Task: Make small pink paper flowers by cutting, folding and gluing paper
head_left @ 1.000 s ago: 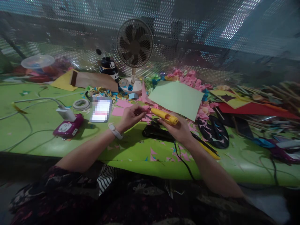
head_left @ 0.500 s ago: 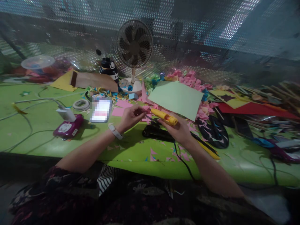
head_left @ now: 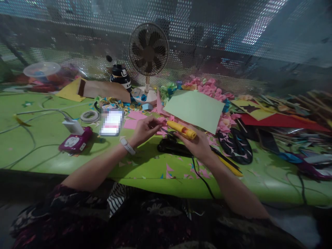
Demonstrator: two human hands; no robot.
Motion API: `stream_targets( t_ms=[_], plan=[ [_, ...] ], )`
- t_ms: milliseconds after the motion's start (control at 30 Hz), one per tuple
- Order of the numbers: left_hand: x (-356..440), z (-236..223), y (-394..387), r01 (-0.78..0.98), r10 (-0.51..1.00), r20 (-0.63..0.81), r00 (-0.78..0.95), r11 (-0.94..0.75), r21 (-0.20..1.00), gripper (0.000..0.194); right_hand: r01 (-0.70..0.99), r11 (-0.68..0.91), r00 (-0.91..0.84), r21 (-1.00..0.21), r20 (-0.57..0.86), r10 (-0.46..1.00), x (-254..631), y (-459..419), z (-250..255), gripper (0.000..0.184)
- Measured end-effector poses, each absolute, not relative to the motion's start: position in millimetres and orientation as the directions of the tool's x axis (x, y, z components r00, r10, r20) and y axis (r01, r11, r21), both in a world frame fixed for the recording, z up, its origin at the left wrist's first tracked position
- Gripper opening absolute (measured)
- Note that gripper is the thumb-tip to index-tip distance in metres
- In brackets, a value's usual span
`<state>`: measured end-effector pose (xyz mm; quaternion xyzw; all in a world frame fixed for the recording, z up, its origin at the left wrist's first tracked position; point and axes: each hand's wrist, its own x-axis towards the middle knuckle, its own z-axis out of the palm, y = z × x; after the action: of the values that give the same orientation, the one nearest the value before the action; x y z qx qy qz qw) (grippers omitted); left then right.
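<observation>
Green sheet [head_left: 195, 108] beyond right hand [head_left: 198, 142]

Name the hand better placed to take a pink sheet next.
Left, probably. The left hand is close beside the pink sheets, while the right hand is farther off and holds the yellow tool.
</observation>
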<state>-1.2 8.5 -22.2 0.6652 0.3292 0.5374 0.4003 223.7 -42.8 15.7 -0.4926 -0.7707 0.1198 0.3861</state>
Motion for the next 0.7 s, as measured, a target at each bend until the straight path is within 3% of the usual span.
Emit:
stream_targets(
  t_ms=[167, 567, 700],
  plan=[
    [-0.8, -21.2, 7.5, 0.001, 0.876, 0.437, 0.205, -0.447, 0.895, 0.026, 0.613, 0.478, -0.196, -0.629, 0.464, 0.864, 224.7, -39.6, 12.0, 0.034],
    [-1.2, -17.9, 6.2, 0.047, 0.878, 0.441, 0.185, -0.456, 0.889, 0.029, 0.601, 0.53, -0.263, -0.598, 0.478, 0.838, 225.1, -41.4, 14.6, 0.03],
    [-1.0, -18.2, 6.2, 0.044, 0.884, 0.424, 0.196, -0.44, 0.897, 0.03, 0.597, 0.511, -0.204, -0.619, 0.499, 0.842, 225.7, -39.1, 12.0, 0.031]
  ],
)
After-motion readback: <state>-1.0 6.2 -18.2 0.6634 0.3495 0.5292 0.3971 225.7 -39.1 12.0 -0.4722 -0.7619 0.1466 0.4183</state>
